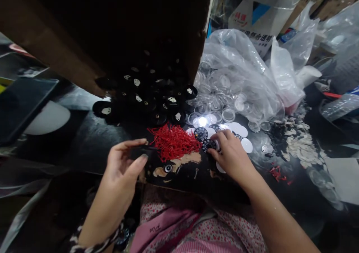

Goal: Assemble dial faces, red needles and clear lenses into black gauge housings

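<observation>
My left hand (123,167) is closed, with thumb and forefinger on a thin black part (144,147) seen edge-on; its full shape is hidden. My right hand (228,152) pinches the edge of a black dial disc (208,145) with pale markings, at the pile of discs. Another printed dial (201,133) lies just behind it among plain white discs (237,129). Between my hands is a heap of thin red pointers (176,142). A small round metal-and-black piece (168,168) lies on the black table in front of the heap.
A dark cardboard box (200,40) looms over black round parts (153,109) with pale metal plates. Clear plastic rings (228,114) spill from a transparent bag (238,62). At right are small pale metal pieces (304,144) and a few red pointers (277,173).
</observation>
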{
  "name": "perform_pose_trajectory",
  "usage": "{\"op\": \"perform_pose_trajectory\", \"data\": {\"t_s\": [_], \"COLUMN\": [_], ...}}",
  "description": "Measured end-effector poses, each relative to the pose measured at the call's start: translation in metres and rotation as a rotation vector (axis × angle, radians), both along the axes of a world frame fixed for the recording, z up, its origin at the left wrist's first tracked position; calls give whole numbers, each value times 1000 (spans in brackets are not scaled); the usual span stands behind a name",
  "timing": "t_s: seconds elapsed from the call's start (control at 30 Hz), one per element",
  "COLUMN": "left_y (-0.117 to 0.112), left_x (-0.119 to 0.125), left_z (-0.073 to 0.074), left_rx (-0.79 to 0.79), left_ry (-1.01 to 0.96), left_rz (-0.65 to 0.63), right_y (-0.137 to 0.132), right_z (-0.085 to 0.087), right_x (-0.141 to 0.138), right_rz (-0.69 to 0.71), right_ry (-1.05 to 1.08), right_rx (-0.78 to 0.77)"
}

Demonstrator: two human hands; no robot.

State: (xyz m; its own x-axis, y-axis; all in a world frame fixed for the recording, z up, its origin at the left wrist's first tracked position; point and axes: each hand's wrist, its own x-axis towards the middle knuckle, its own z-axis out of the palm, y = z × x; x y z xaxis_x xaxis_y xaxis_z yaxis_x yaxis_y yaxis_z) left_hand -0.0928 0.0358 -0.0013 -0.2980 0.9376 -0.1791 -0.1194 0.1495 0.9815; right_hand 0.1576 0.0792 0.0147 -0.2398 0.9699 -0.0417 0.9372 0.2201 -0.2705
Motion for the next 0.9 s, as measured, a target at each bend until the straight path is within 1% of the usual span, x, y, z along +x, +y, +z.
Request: {"op": "perform_pose_trajectory", "data": {"t_s": [0.1,0.17,0.23,0.27,0.33,0.4,0.43,0.47,0.5,0.53,0.6,0.67,0.73,0.8,0.9], "left_y": [-14,-21,-27,-29,-31,-32,-32,-31,-30,-29,-28,-28,-30,-32,-35], "left_x": [15,24,31,34,41,48,51,53,56,58,63,68,73,77,79], "left_z": [2,4,5,5,4,4,3,3,2,2,1,2,2,1,-6], "left_rx": [-100,-167,-211,-235,-295,-352,-363,-358,-340,-321,-299,-300,-296,-290,-249], "left_ry": [-253,-382,-515,-580,-705,-807,-842,-859,-859,-844,-808,-787,-774,-740,-626], "left_rz": [-38,-75,-100,-113,-166,-229,-236,-216,-174,-128,-68,-76,-105,-127,-170], "right_y": [-3,-4,-4,-6,-10,-16,-19,-22,-25,-27,-30,-32,-35,-37,-38], "right_z": [-2,-3,-3,-3,-2,0,2,4,6,9,13,16,17,17,19], "right_x": [2,5,7,8,5,-1,-4,-7,-10,-12,-17,-23,-31,-38,-42], "right_rz": [36,31,-22,-62,-135,-155,-145,-130,-121,-121,-132,-129,-109,-84,-67], "right_ry": [8,23,124,214,467,758,883,975,1026,1034,950,815,730,714,705], "right_rx": [32,49,43,20,-84,-270,-359,-426,-457,-447,-326,-181,-91,-62,-65]}}
